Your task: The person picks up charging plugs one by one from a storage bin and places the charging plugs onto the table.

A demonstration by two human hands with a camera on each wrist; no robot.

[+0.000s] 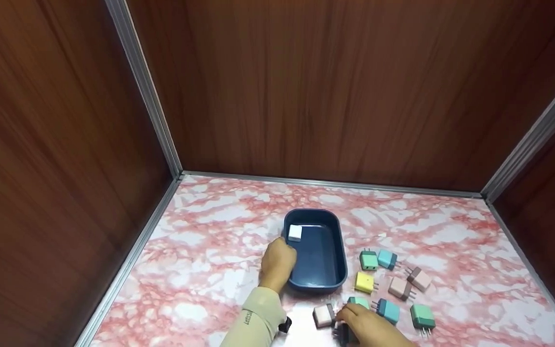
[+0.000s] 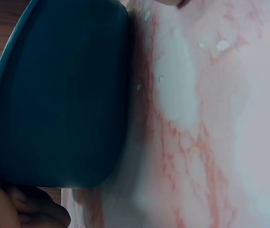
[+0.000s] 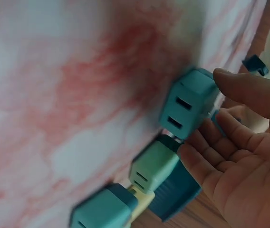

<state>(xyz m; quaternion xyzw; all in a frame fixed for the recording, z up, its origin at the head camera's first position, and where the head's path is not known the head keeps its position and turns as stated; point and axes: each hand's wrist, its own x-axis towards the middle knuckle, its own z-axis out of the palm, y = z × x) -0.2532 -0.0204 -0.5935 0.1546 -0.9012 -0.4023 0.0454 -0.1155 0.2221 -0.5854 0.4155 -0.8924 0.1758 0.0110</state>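
A dark blue bin (image 1: 313,289) stands on the marbled table, with one white charger (image 1: 295,233) inside near its left wall. My left hand (image 1: 277,262) grips the bin's left rim; in the left wrist view its curled fingers (image 2: 40,209) show at the bin's edge. At the front, my right hand (image 1: 374,325) holds a teal plug charger (image 3: 187,104) with two ports between thumb and fingers. From the head, the hand hides most of that charger. Just left of it lies a pale pink charger (image 1: 324,315), and a green charger (image 1: 358,302) sits right behind the fingertips.
Several more chargers lie scattered right of the bin, among them a yellow one (image 1: 364,282), a blue one (image 1: 387,259), a pink one (image 1: 400,287) and a green one (image 1: 422,315). Wooden panels (image 1: 330,96) with metal edging enclose the table's back and sides.
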